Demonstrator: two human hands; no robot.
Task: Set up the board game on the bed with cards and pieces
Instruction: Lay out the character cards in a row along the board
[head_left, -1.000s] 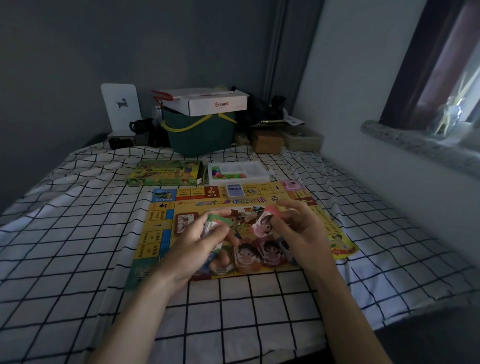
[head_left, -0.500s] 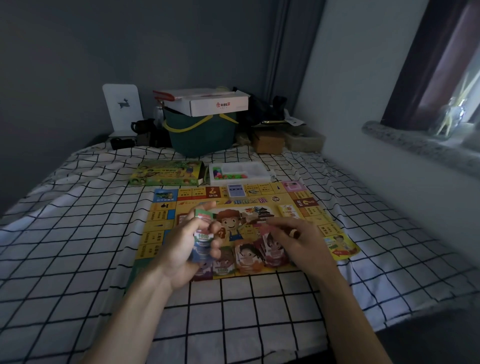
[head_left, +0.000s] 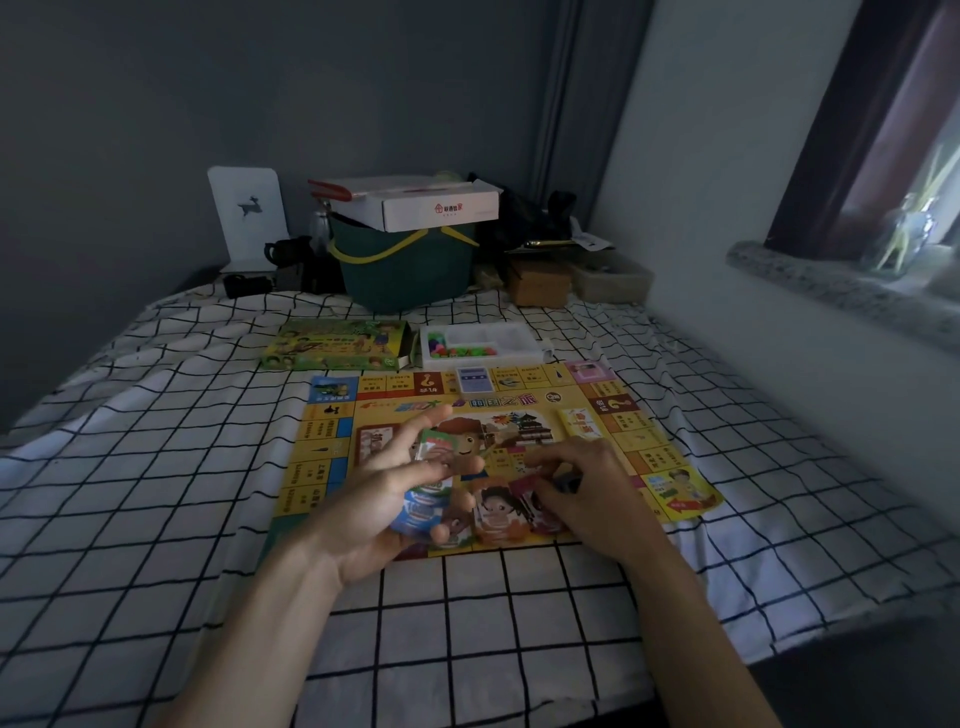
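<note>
**Cards in hand over the game board on the bed**

A flat, square game board (head_left: 498, 415) of glossy printed card lies on the bed (head_left: 156, 467), whose sheet is white cloth with a black grid, lightly creased. The board sits toward the bed's near edge, its printed title reading upside down from the wearer's side, so its top faces the far end.

The left hand (head_left: 384, 499) is palm up over the board's near-left part, fingers curled round a stack of cards (head_left: 423, 506); the stack's long axis runs roughly from near to far, and a green-and-white card shows at its far end. The right hand (head_left: 582, 493) is palm down at the board's near edge, fingertips pinching a small pink card (head_left: 524, 491) against the printed faces there.

A small yellow deck (head_left: 582, 428) rests on the board's right side, and a bluish card (head_left: 474, 379) lies at its far edge. Just beyond the board's far edge, a flat green game box (head_left: 335, 344) lies beside a white plastic tray (head_left: 498, 340) with compartments of bright little pieces. At the head of the bed stands a dark green bucket (head_left: 405, 270) with a yellow handle, a white cardboard box (head_left: 415, 202) resting across its top.
</note>
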